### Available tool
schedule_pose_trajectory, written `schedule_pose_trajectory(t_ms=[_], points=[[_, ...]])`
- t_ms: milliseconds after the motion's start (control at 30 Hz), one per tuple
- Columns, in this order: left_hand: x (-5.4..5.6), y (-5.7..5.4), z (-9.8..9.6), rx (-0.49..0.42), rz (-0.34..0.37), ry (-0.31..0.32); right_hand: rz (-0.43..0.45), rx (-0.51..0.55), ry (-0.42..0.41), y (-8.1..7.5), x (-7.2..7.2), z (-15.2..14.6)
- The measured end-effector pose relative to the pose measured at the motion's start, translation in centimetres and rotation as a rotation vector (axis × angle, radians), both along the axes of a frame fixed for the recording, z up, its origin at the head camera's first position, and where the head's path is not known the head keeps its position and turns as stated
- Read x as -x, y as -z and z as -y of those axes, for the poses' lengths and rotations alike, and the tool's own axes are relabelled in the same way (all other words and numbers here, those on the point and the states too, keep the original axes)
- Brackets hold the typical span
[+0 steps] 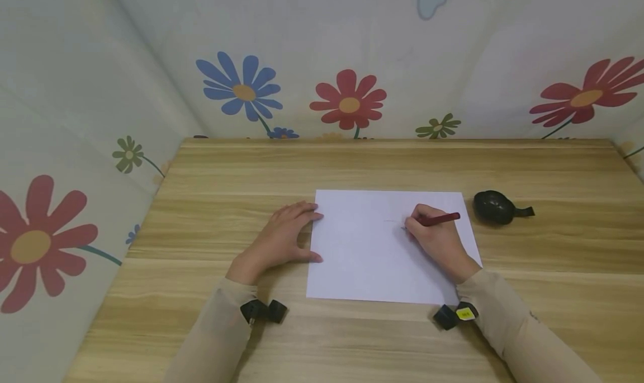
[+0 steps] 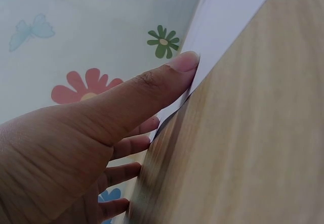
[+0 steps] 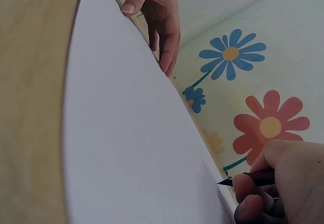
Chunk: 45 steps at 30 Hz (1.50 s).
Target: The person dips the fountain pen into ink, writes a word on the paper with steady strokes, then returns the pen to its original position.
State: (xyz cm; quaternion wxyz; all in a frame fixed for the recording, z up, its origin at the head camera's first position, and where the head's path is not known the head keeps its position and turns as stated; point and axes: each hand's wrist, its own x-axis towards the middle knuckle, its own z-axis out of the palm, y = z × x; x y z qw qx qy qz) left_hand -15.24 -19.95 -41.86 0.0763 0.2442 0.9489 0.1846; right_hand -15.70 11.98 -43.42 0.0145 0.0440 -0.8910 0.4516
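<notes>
A white sheet of paper (image 1: 352, 260) lies on the wooden table. My right hand (image 1: 437, 237) pinches a dark red pen (image 1: 445, 218) and rests on the right half of the sheet. In the right wrist view the pen's dark pointed tip (image 3: 225, 182) is right at the paper. A faint thin line (image 1: 391, 221) shows on the sheet left of the pen. My left hand (image 1: 282, 235) lies at the sheet's left edge, fingers spread, with its thumb and fingertips at the edge. In the left wrist view the thumb (image 2: 152, 90) overlaps the paper, whose edge lifts slightly.
A glossy black rounded object with a short tail (image 1: 495, 207) lies on the table (image 1: 241, 170) to the right of the sheet. Black wrist devices (image 1: 264, 311) sit on both sleeves. A flower-patterned white wall covering (image 1: 302, 25) stands behind and left of the table.
</notes>
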Motion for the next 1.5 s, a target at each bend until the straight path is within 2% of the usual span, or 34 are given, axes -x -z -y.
schedule_pose_trajectory(t_ms=[233, 1067, 1500], points=[[-0.05, -0.22, -0.07, 0.007, 0.002, 0.001, 0.017, -0.031, -0.005, 0.02, -0.11, -0.31], [0.02, -0.03, -0.06, 0.012, 0.003, 0.0, -0.014, -0.008, -0.02, -0.22, -0.28, -0.61], [-0.1, -0.2, -0.17, 0.009, 0.004, 0.002, 0.028, -0.022, -0.016, -0.65, -0.5, -0.6]])
